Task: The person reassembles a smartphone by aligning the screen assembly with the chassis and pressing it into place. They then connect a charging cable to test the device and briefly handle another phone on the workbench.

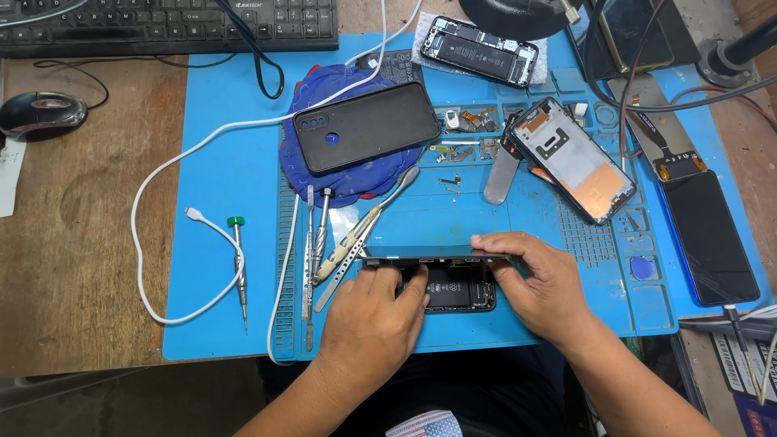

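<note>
On the blue mat, left hand and right hand each grip the opened phone.

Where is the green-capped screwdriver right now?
In the head view, the green-capped screwdriver lies on the left part of the blue mat, beside the white cable and left of the tweezers.

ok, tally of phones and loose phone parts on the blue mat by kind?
Opened phones showing their insides: 3
Phone with black back cover on: 1
Loose screen panels: 1
Total: 5
</note>
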